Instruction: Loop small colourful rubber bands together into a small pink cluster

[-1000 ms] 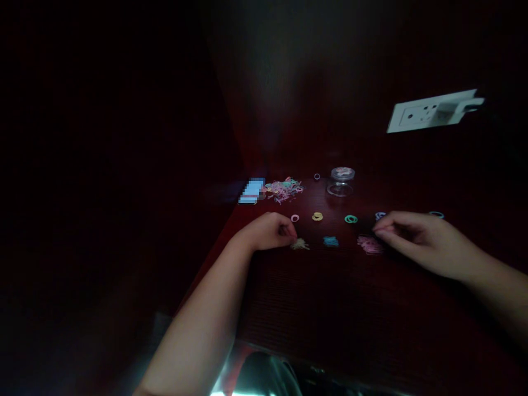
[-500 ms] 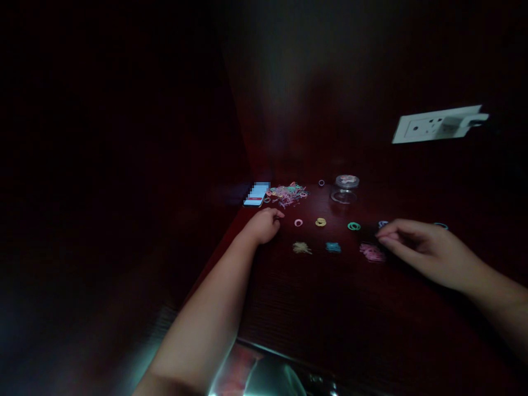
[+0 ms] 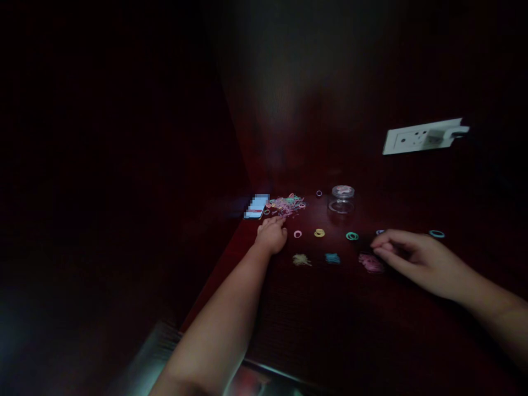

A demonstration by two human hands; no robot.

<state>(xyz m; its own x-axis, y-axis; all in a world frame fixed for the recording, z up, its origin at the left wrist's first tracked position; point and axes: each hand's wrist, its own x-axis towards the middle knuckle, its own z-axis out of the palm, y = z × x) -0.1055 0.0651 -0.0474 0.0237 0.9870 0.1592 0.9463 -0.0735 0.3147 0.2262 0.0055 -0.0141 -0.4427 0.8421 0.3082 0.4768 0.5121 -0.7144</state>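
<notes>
Dark red-brown tabletop (image 3: pixel 330 319) runs beneath both hands. Right hand (image 3: pixel 421 261): loosely curled, thumb and forefinger tips close together; cannot tell whether a band is pinched there. Left hand (image 3: pixel 271 235): back upward, fingers partly bent and pointing forward, tips at the near edge of the mixed heap; contact and any hold cannot be told. White socket plate (image 3: pixel 406 140) with a plug, on the wall beyond the right hand. Smartphone (image 3: pixel 256 207), screen lit, just beyond the left hand. Clear lidded jar (image 3: pixel 341 206) beyond and between the hands. Mixed heap of elastic bands (image 3: pixel 287 205) directly ahead of the left fingertips, colours jumbled. Grouped by colour: pink bunch (image 3: pixel 371 263) just below the right fingertips; beige bunch (image 3: pixel 301 259) and blue bunch (image 3: pixel 332 258) between the hands. Beyond these, a row: pink ring (image 3: pixel 297 231) beside the left hand, then yellow rings (image 3: pixel 319 233), green rings (image 3: pixel 352 236), a purplish band (image 3: pixel 380 231) partly hidden by the right hand, and a light-blue ring (image 3: pixel 436 237) past its knuckles. Judgement: colour grouping well begun, several groups laid out; the heap remains unsorted, so a good share is left.
</notes>
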